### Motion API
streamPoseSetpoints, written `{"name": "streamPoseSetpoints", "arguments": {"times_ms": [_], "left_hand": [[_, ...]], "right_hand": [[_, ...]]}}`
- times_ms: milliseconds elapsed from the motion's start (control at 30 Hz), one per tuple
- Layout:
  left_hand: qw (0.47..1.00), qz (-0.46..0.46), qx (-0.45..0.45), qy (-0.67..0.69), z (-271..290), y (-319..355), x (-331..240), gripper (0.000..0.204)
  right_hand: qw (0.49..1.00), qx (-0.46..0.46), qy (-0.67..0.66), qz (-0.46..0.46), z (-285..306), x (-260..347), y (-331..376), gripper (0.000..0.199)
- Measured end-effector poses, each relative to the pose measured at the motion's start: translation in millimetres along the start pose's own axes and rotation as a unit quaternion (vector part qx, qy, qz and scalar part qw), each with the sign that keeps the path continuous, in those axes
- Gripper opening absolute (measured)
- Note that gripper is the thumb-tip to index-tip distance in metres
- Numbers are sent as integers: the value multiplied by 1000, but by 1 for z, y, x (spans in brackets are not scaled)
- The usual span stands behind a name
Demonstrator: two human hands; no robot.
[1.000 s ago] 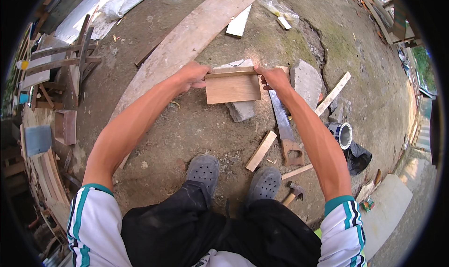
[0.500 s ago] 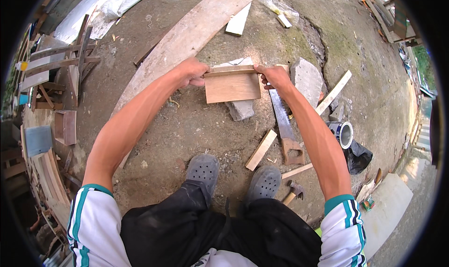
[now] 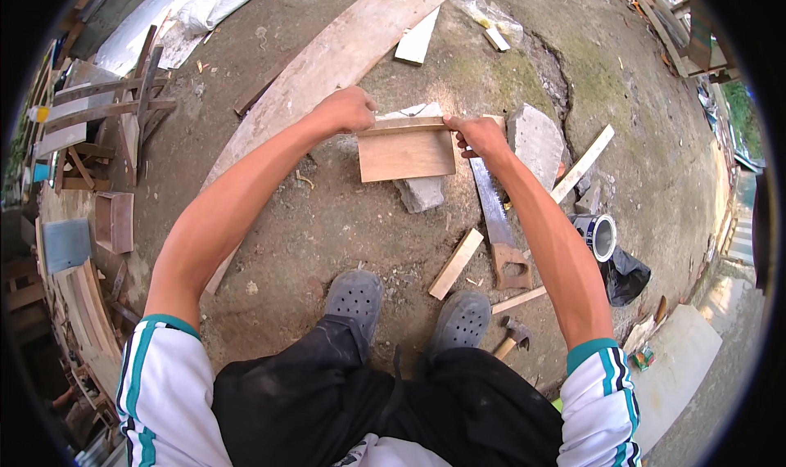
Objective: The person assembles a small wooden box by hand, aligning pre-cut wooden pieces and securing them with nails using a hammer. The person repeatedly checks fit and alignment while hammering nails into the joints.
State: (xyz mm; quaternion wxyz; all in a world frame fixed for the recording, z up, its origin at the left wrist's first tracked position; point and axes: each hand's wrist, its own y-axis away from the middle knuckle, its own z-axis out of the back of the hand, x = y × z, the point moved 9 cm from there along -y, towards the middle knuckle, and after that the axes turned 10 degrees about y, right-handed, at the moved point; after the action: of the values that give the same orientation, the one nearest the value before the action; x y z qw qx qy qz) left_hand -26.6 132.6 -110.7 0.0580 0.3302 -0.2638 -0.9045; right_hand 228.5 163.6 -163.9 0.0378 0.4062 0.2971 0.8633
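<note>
A thin rectangular wooden panel (image 3: pixel 407 157) has a narrow wooden strip (image 3: pixel 407 124) along its far edge. My right hand (image 3: pixel 481 137) pinches the strip's right end, its thumb on top and its other fingers curled beside the panel. At the opposite end, my left hand (image 3: pixel 347 110) is closed, its curled fingers against or just above the strip's corner; what they hold, if anything, is hidden. Beneath the panel, a grey concrete chunk (image 3: pixel 421 195) sticks out on the near side. A handsaw (image 3: pixel 496 221) lies near my right forearm.
A larger concrete block (image 3: pixel 535 144) stands right of the panel. A short wood block (image 3: pixel 456 263), a hammer (image 3: pixel 514 336) and an open can (image 3: pixel 602 236) lie nearer. The long plank (image 3: pixel 319 66) stretches across the ground at left. A crack (image 3: pixel 557 78) runs through the ground.
My left hand has shifted up and slightly right at the strip's left end, and its fingers are more curled. My right hand and the panel have barely moved.
</note>
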Motion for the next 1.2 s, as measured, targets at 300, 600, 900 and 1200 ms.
{"name": "streamPoseSetpoints", "arguments": {"times_ms": [300, 600, 900, 1200], "left_hand": [[985, -167, 25, 30, -50, -18, -73, 48], [979, -204, -12, -22, -59, -19, -67, 35], [981, -193, -10, -28, -61, -17, -68, 35], [981, -192, -5, -28, -61, -16, -69, 37]], "right_hand": [[1000, -8, -3, -22, -1, 4, 5, 43], [1000, 0, 3, 14, -4, 8, 9, 45], [999, -6, -30, 31, -7, 3, 9, 47], [998, 2, -60, 12, -8, 2, 14, 49]]}}
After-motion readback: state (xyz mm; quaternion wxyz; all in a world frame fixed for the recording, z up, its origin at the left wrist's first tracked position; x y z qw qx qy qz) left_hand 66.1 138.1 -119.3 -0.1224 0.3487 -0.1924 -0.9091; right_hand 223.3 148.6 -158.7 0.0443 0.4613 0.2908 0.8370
